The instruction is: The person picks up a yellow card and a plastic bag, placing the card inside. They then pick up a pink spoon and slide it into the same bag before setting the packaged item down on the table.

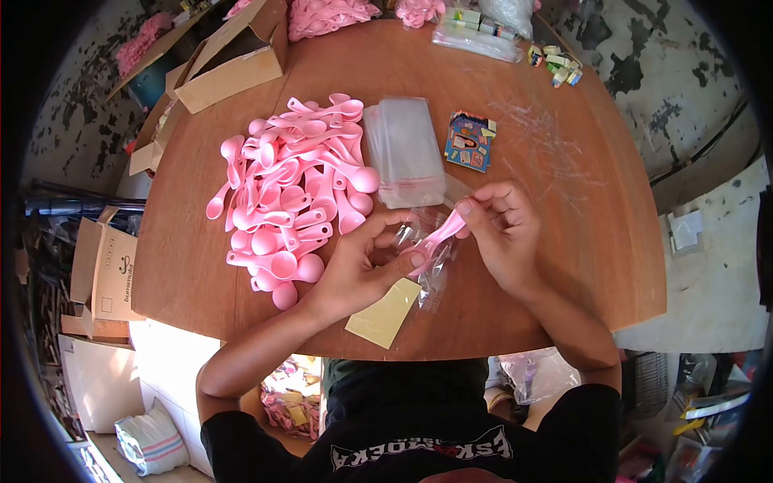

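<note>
Near the table's front edge, my left hand (366, 270) is closed around a clear plastic bag (435, 291) and the lower part of a pink measuring spoon (439, 237). My right hand (509, 233) pinches the spoon's upper end between thumb and fingers; a bit of clear film shows beside those fingertips. The spoon's bowl is mostly hidden by the left thumb and the film. A pale yellow card (385, 314) lies just below the left hand. To the left spreads a heap of pink measuring spoons (294, 193).
A stack of clear bags (405, 153) lies beyond my hands, with a blue printed pack (470, 141) to its right. Cardboard box (229, 64) stands at the far left. Packs of pink items (330, 16) and small boxes (558, 64) line the far edge.
</note>
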`<action>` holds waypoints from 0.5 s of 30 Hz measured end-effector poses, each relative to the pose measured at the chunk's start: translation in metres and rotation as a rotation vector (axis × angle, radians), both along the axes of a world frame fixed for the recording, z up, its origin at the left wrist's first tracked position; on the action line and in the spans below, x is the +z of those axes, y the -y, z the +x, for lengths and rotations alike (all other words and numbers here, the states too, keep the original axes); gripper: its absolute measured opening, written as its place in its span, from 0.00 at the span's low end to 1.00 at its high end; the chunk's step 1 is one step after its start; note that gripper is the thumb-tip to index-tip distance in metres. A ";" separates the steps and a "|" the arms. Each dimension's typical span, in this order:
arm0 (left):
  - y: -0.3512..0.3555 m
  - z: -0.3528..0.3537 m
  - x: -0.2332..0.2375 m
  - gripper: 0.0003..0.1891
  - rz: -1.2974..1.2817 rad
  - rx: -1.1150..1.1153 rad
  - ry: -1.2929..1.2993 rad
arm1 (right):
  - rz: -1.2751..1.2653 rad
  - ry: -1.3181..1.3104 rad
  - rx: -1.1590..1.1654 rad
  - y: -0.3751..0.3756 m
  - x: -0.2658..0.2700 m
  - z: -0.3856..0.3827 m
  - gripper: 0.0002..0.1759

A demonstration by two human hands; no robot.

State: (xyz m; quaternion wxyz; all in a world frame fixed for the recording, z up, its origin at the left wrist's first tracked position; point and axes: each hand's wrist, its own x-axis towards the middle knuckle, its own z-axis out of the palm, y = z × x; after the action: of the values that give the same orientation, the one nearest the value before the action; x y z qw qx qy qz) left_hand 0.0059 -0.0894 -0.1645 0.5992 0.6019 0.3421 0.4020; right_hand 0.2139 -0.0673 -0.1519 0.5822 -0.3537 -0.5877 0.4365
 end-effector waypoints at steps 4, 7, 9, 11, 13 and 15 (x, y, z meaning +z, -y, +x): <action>0.000 0.001 0.002 0.26 -0.067 -0.020 -0.017 | 0.030 0.023 0.022 0.000 -0.001 0.000 0.07; 0.001 0.002 0.001 0.26 -0.053 -0.012 0.031 | 0.047 0.039 0.019 0.000 -0.004 -0.002 0.07; 0.001 0.002 0.001 0.26 -0.048 -0.008 0.028 | 0.060 0.068 0.014 -0.001 -0.007 -0.002 0.07; 0.001 0.001 0.000 0.25 -0.043 -0.004 0.025 | 0.044 0.051 0.053 -0.003 -0.008 -0.003 0.07; 0.001 0.000 -0.003 0.25 -0.042 -0.009 -0.038 | 0.044 0.065 0.039 -0.003 -0.008 -0.001 0.07; 0.000 0.001 0.000 0.25 -0.033 -0.015 -0.010 | 0.043 0.077 0.025 -0.003 -0.008 0.000 0.07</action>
State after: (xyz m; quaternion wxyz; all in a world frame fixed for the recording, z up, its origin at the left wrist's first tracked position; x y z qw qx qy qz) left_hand 0.0067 -0.0895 -0.1643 0.6102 0.5968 0.3470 0.3887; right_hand 0.2142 -0.0645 -0.1595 0.5610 -0.3504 -0.6234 0.4170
